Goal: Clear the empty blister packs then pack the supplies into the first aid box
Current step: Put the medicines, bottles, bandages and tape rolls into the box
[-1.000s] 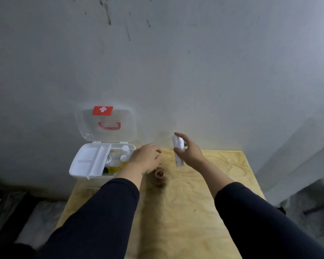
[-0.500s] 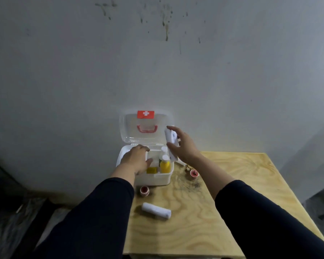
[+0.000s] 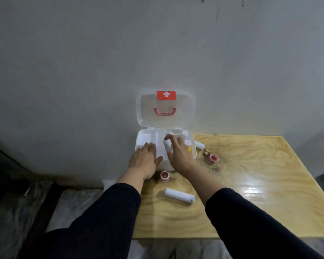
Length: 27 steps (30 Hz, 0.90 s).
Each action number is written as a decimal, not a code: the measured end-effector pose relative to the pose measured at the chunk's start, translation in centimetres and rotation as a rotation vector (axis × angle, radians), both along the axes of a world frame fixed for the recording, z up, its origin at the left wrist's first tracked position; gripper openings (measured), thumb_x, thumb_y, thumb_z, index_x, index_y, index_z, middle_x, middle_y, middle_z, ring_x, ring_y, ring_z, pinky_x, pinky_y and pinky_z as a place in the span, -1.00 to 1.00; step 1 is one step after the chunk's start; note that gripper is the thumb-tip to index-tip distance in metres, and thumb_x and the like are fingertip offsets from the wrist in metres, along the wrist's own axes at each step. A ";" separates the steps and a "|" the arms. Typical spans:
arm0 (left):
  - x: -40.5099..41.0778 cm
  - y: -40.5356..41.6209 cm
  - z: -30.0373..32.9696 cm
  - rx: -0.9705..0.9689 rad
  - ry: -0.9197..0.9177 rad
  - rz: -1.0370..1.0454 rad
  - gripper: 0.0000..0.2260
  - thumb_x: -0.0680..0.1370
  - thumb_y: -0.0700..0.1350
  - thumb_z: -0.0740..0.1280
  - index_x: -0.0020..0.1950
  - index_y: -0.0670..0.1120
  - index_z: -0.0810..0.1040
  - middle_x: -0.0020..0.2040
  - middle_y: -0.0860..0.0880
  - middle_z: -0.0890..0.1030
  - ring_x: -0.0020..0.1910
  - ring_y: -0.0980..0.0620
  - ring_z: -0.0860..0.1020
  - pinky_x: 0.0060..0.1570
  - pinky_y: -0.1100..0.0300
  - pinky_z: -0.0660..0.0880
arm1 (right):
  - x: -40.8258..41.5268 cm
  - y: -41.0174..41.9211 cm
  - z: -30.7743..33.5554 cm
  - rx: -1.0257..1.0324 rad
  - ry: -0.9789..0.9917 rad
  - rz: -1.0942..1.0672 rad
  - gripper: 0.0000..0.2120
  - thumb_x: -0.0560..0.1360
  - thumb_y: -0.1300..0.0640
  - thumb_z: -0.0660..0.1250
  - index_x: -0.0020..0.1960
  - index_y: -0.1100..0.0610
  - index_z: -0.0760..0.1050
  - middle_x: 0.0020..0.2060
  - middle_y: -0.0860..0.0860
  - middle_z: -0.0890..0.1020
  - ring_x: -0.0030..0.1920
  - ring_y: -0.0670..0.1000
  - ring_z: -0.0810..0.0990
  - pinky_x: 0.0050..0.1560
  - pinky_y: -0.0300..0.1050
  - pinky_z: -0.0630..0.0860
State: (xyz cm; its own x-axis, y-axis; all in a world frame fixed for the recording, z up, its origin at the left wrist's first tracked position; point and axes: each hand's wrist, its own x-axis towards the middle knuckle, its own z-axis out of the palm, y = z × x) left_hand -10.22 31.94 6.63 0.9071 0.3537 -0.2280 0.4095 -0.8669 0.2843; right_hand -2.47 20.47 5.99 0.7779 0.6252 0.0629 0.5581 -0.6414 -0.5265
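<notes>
The white first aid box (image 3: 193,146) stands open at the table's back left, its clear lid (image 3: 166,111) upright against the wall. My right hand (image 3: 179,153) is over the box, fingers closed on a white roll (image 3: 167,144) held down into it. My left hand (image 3: 145,159) lies flat on the white inner tray (image 3: 148,138) at the box's front left. A yellow bottle (image 3: 189,145) stands inside on the right. Another white bandage roll (image 3: 179,195) lies on the table in front.
Two small red-rimmed tape rolls sit on the wooden table (image 3: 251,184): one tape roll (image 3: 165,176) is before the box, the other tape roll (image 3: 213,157) to its right. A white roll (image 3: 199,145) lies beside the box's right wall. Grey wall behind, floor to the left.
My right hand has lowered the white roll from above the box down into it. My left hand has shifted onto the inner tray. The view has tilted down.
</notes>
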 end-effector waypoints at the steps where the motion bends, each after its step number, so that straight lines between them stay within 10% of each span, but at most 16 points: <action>1: -0.1 -0.1 0.1 0.008 0.001 -0.010 -0.45 0.65 0.11 0.05 0.56 -0.11 0.06 0.58 -0.10 0.11 0.55 -0.12 0.11 0.49 0.03 0.11 | 0.0 -0.2 -0.2 -0.011 0.012 -0.011 -0.60 0.51 0.31 0.23 0.30 0.08 0.28 0.21 0.22 0.42 -0.05 0.23 0.56 -0.17 -0.09 0.42; 19: 0.2 0.2 -1.4 0.063 0.059 -0.080 -0.45 0.66 0.08 -0.03 0.57 -0.16 -0.04 0.60 -0.08 -0.02 0.58 -0.04 -0.07 0.55 0.02 -0.14 | -3.7 -6.1 -0.8 0.065 -0.143 0.006 -0.80 0.44 0.19 0.36 0.06 0.12 0.48 0.01 0.06 0.56 0.00 0.10 0.54 -0.05 0.03 0.52; 27: -0.1 0.3 -1.6 0.070 0.038 -0.091 -0.45 0.66 0.09 -0.05 0.58 -0.15 -0.04 0.61 -0.08 -0.02 0.59 -0.04 -0.08 0.54 0.03 -0.15 | -6.2 -7.8 -4.7 -0.117 0.151 0.090 -0.83 0.41 0.14 0.41 0.00 0.04 0.60 0.07 0.01 0.59 0.12 0.05 0.53 0.05 -0.11 0.45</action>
State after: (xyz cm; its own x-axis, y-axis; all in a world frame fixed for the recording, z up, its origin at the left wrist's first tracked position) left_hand -10.34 32.25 5.04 0.9274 0.2863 -0.2409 0.3374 -0.9182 0.2076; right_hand -8.69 12.71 1.25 0.7135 0.6889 -0.1278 0.5361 -0.6543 -0.5334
